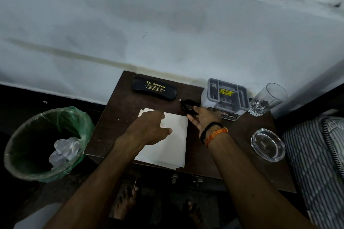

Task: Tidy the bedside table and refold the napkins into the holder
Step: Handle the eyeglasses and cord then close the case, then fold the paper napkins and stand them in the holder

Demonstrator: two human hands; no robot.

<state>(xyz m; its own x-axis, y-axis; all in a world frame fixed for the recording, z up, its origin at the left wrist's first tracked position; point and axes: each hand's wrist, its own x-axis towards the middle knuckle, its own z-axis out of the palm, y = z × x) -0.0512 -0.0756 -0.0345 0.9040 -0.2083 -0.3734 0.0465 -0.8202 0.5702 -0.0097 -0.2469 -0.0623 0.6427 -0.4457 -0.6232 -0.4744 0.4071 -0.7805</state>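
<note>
The napkins (167,143) lie flat in a loose stack at the near edge of the surface (115,117), their front edges just over the lip, so the refolding looks not yet done. The left hand (149,128) rests on top of the stack, fingers spread and flat, clamped on nothing. Just beside the stack's far right corner, the right hand (202,119) has its fingers closed around a small black coiled cable (188,107); whether it is lifting it or setting it down cannot be told.

Further right, a glass ashtray (268,145) sits near the edge, apart from the rest. Behind the right hand stands the grey holder (226,97); no napkins show in it, so filling it remains. A drinking glass (266,100) stands beside it, and a black spectacle case (154,89) lies against the wall. The bin (44,143) on the floor to the left holds crumpled waste, so some clearing seems done.
</note>
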